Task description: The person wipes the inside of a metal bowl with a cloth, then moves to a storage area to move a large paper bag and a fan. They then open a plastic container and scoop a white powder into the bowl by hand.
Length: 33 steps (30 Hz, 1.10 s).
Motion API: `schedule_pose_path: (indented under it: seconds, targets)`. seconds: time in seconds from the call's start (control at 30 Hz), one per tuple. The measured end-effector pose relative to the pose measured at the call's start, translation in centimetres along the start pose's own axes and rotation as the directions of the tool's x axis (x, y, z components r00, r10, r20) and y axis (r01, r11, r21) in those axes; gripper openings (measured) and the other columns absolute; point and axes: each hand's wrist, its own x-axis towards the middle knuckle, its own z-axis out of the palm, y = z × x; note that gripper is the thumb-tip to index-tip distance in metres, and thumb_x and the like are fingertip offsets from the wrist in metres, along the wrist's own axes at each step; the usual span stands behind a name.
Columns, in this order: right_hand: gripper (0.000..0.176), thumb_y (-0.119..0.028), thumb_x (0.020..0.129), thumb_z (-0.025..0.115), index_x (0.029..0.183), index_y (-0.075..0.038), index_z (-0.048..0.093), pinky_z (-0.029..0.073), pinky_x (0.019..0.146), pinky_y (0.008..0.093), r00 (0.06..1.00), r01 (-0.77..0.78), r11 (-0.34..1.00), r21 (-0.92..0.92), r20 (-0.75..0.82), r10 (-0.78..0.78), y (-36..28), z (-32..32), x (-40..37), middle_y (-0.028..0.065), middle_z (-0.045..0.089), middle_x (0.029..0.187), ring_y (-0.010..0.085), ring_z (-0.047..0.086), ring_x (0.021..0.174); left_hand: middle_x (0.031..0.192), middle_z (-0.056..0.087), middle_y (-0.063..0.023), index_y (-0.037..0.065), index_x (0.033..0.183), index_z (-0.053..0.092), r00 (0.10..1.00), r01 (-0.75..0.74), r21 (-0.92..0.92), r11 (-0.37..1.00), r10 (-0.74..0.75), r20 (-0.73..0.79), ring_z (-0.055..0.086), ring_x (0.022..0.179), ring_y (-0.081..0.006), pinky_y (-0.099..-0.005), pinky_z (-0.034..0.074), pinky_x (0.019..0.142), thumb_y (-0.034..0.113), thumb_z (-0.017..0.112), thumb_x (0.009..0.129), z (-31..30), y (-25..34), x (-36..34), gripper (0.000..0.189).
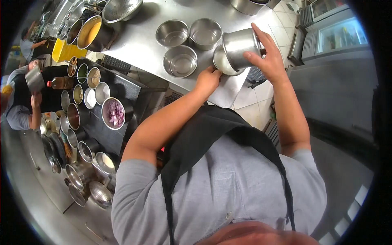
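Note:
My right hand grips a steel pot, tipped on its side over a steel bowl. White contents show inside that bowl; whether anything is pouring cannot be made out. With its fingers closed at the bowl's near rim, my left hand holds it on the steel table. Just left of it stand three more steel bowls: one at the back left, one at the back right and one in front.
At left, a counter carries several steel containers, one with chopped red onion. A pot of orange liquid and a colander sit on the table's far left. A co-worker holds a pot. A fridge stands at right.

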Motion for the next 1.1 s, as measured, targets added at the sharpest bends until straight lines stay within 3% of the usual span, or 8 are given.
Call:
schedule_pose_path:
  seconds: [0.43, 0.5, 0.53, 0.6, 0.63, 0.77, 0.87, 1.1]
  targets:
    - [0.078, -0.037, 0.078, 0.076, 0.145, -0.009, 0.047, 0.042, 0.104, 0.0383, 0.995, -0.095, 0.995, 0.016, -0.007, 0.095, 3.2, 0.9, -1.0, 0.0155, 0.055, 0.133, 0.0300, 0.053, 0.124, 0.098, 0.068, -0.0101, 0.001, 0.103, 0.064, 0.966, 0.032, 0.316, 0.948, -0.110, 0.235, 0.068, 0.091, -0.0180, -0.0302, 0.051, 0.077, 0.026, 0.061, 0.088, -2.9, 1.0, -4.0, 0.029]
    - [0.064, -0.036, 0.089, 0.063, 0.145, -0.009, 0.047, 0.041, 0.106, 0.0398, 0.949, -0.260, 0.596, 0.760, 0.086, 0.304, 7.0, 1.0, -2.0, 0.0122, 0.055, 0.136, 0.0288, 0.052, 0.127, 0.096, 0.069, -0.0100, 0.000, 0.102, 0.064, 0.970, -0.015, 0.250, 0.968, -0.046, 0.238, 0.067, 0.090, -0.0177, -0.0303, 0.050, 0.077, 0.026, 0.061, 0.089, -2.9, 2.3, -5.3, 0.029]
    - [0.064, -0.036, 0.089, 0.063, 0.145, -0.009, 0.047, 0.041, 0.106, 0.0398, 0.949, -0.252, 0.601, 0.759, 0.071, 0.308, 7.8, 1.2, -2.7, 0.0122, 0.055, 0.136, 0.0288, 0.052, 0.127, 0.094, 0.069, -0.0099, -0.001, 0.100, 0.063, 0.971, -0.058, 0.174, 0.983, 0.016, 0.237, 0.066, 0.088, -0.0175, -0.0305, 0.050, 0.077, 0.026, 0.060, 0.089, -2.8, 3.0, -5.9, 0.029]
    - [0.059, -0.041, 0.093, 0.055, 0.142, -0.010, 0.049, 0.041, 0.107, 0.0448, 0.870, -0.219, -0.091, 0.972, 0.236, 0.434, 8.8, 0.7, -4.3, 0.0121, 0.055, 0.138, 0.0284, 0.050, 0.129, 0.096, 0.069, -0.0089, 0.000, 0.102, 0.063, 0.966, -0.106, 0.154, 0.982, 0.066, 0.248, 0.065, 0.090, -0.0163, -0.0302, 0.049, 0.079, 0.027, 0.060, 0.091, -2.8, 4.4, -6.3, 0.029]
    - [0.063, -0.047, 0.091, 0.055, 0.141, -0.010, 0.047, 0.038, 0.109, 0.0558, 0.857, -0.204, -0.175, 0.963, 0.262, 0.444, 8.3, 0.8, -4.8, 0.0136, 0.051, 0.141, 0.0320, 0.048, 0.132, 0.098, 0.068, -0.0078, 0.001, 0.104, 0.063, 0.965, -0.139, 0.133, 0.981, 0.105, 0.240, 0.063, 0.092, -0.0151, -0.0300, 0.048, 0.082, 0.028, 0.059, 0.093, -2.5, 5.1, -6.4, 0.029]
    - [0.080, -0.061, 0.086, 0.057, 0.148, -0.013, 0.038, 0.032, 0.105, 0.0714, 0.922, -0.176, -0.151, 0.973, 0.217, 0.322, 6.9, 2.2, -6.0, 0.0131, 0.043, 0.148, 0.0397, 0.044, 0.133, 0.098, 0.067, -0.0070, 0.001, 0.106, 0.064, 0.960, -0.216, 0.064, 0.974, 0.200, 0.198, 0.060, 0.095, -0.0141, -0.0309, 0.050, 0.081, 0.032, 0.058, 0.096, -0.8, 8.6, -6.8, 0.033]
    - [0.065, -0.052, 0.095, 0.045, 0.143, -0.008, 0.044, 0.039, 0.109, 0.0536, 0.967, -0.131, -0.352, 0.927, 0.197, 0.159, 5.8, 4.5, -4.9, 0.0158, 0.049, 0.142, 0.0333, 0.048, 0.131, 0.098, 0.067, -0.0086, -0.001, 0.105, 0.063, 0.962, -0.227, 0.000, 0.974, 0.224, 0.156, 0.061, 0.089, -0.0146, -0.0312, 0.053, 0.072, 0.029, 0.059, 0.096, -0.4, 10.5, -7.2, 0.032]
    - [0.067, -0.051, 0.098, 0.045, 0.146, -0.004, 0.040, 0.041, 0.106, 0.0458, 0.892, -0.431, -0.020, 0.902, 0.429, 0.143, 0.9, 7.9, 1.4, 0.0134, 0.052, 0.139, 0.0267, 0.049, 0.129, 0.095, 0.063, -0.0118, -0.006, 0.104, 0.061, 0.966, -0.239, -0.274, 0.932, 0.199, -0.165, 0.064, 0.081, -0.0196, -0.0337, 0.060, 0.066, 0.012, 0.053, 0.093, -5.9, 12.3, -8.0, 0.023]
